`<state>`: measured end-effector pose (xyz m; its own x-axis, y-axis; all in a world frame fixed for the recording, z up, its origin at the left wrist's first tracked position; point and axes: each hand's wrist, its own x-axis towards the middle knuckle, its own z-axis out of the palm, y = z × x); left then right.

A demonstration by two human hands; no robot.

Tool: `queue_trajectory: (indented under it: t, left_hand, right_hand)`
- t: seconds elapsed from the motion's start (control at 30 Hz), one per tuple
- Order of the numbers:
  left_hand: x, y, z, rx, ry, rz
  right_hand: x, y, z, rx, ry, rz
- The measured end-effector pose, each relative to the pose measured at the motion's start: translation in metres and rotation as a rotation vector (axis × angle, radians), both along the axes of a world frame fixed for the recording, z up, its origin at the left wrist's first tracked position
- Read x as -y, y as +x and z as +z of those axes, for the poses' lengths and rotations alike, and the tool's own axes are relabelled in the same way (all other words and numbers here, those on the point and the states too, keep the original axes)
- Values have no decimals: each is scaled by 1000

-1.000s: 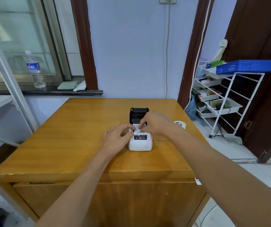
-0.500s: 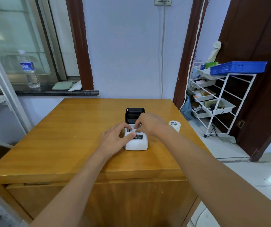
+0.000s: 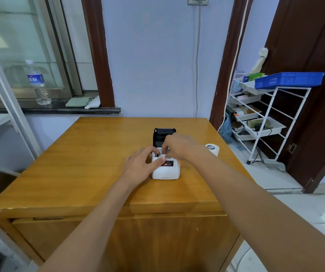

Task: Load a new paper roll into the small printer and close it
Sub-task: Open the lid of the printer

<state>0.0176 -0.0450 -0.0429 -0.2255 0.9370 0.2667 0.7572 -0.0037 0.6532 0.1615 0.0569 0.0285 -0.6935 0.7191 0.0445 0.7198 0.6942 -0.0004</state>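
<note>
A small white printer [image 3: 166, 170] sits in the middle of the wooden table [image 3: 83, 173], its black lid [image 3: 164, 135] standing open at the back. My left hand [image 3: 141, 165] rests against the printer's left side, thumb on its top. My right hand [image 3: 178, 145] reaches over the open compartment with fingertips pinched down into it; what they hold is hidden. A white paper roll [image 3: 212, 149] stands on the table to the right of the printer, apart from both hands.
A white wire rack [image 3: 264, 122] with trays and a blue basket [image 3: 289, 79] stands right of the table by a dark door. A water bottle [image 3: 37, 83] and cloths sit on the window ledge. A metal shelf frame [image 3: 10, 107] is on the left.
Both hands have stayed on the printer; the right fingers have shifted slightly lower into the open compartment. The camera view has drifted a little.
</note>
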Motion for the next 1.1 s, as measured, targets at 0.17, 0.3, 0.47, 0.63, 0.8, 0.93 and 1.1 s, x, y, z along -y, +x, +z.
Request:
queue_trajectory:
  t: [0.17, 0.3, 0.47, 0.63, 0.8, 0.93, 1.1]
  left_hand:
    - [2, 1, 3, -1, -3, -3]
    - [3, 1, 3, -8, -6, 0]
    - [2, 2, 2, -3, -3, 1]
    - [2, 1, 2, 0, 6, 0]
    - [2, 1, 1, 24, 15, 1]
    - [1, 1, 1, 15, 9, 7]
    - [0, 0, 0, 20, 29, 12]
  right_hand:
    - [0, -1, -5, 0, 76, -1]
    - [3, 0, -7, 17, 180, -28]
    - [1, 2, -10, -25, 187, -31]
    - [-6, 11, -7, -151, 58, -71]
    - [-11, 20, -11, -269, -49, -84]
    - [-10, 14, -14, -242, -40, -81]
    - [-5, 5, -9, -132, 45, -69]
